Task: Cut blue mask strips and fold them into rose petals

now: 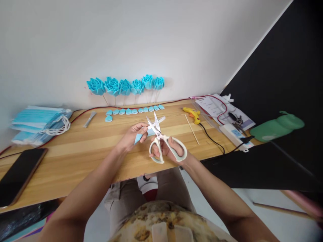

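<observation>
Between the thumb and fingers of my left hand (136,134) is a strip of blue and white fabric (138,138), like face mask material. Its white part reaches right, across the blades. My right hand (171,148) has fingers through the white-handled scissors (158,135), whose blades are apart and point away from me around the strip. Beyond my hands, small folded blue petals (128,111) lie in a row on the wooden table, with a single petal (108,118) in front at the left end.
Several blue fabric flowers (112,86) on sticks lean against the wall. Face masks (37,119) and a phone (21,174) lie left. Rightward are a wooden stick (191,129), yellow glue gun (193,114), power strip (236,136), papers (214,107) and green bottle (277,127).
</observation>
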Tool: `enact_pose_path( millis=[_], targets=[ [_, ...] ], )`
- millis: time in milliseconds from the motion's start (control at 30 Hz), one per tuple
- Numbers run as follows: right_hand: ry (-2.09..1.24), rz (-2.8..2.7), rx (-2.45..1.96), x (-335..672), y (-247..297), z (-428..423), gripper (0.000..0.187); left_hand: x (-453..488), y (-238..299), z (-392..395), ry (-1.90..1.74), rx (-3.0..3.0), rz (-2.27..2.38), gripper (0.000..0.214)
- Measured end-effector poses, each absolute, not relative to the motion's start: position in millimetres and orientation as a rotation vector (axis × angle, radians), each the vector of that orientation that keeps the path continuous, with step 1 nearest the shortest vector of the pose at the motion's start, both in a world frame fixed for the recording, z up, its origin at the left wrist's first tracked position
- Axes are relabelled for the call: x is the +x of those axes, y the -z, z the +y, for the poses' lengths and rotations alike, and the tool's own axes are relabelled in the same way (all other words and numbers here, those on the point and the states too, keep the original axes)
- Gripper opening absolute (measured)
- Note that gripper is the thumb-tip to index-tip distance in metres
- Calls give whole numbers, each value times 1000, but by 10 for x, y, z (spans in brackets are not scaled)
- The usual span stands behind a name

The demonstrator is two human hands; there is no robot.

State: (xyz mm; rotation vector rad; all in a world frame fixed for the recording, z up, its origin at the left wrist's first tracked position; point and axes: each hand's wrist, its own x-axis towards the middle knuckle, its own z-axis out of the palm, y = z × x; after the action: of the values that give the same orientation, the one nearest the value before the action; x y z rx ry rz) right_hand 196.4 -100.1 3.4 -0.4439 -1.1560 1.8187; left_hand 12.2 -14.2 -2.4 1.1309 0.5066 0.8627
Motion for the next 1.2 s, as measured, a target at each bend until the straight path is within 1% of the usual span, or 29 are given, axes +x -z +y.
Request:
enact_pose_path(
  millis=[367, 600, 733, 800, 967, 1067, 1133, 1200],
  targets=[
    [-1842, -1021, -549, 1893, -31, -1096, 55, 128, 34, -170, -855, 1123, 502, 36],
    [-1872, -940, -516, 1868, -7, -1140, 50, 128, -15, -193, -864, 1121, 518, 43],
    [-1865, -922, -536, 1849, -27, -1140, 52, 133, -46, -197, -889, 1137, 543, 43],
    [-1836, -966, -581, 1808, -50, -1157, 52, 147, -69, -199, -914, 1148, 581, 43],
    [-1849, -1259, -814, 1690, -122, -1228, 43, 185, -121, -196, -983, 1196, 739, 37],
    [-1605, -1209, -823, 1767, -219, -1199, 41, 186, -144, -204, -1056, 1219, 737, 35],
    [-1341, -1150, -863, 1882, -301, -1145, 41, 186, -160, -223, -1088, 1262, 734, 32],
    [-1035, -1148, -995, 1993, -364, -1091, 44, 189, -170, -246, -1109, 1318, 740, 28]
  ],
)
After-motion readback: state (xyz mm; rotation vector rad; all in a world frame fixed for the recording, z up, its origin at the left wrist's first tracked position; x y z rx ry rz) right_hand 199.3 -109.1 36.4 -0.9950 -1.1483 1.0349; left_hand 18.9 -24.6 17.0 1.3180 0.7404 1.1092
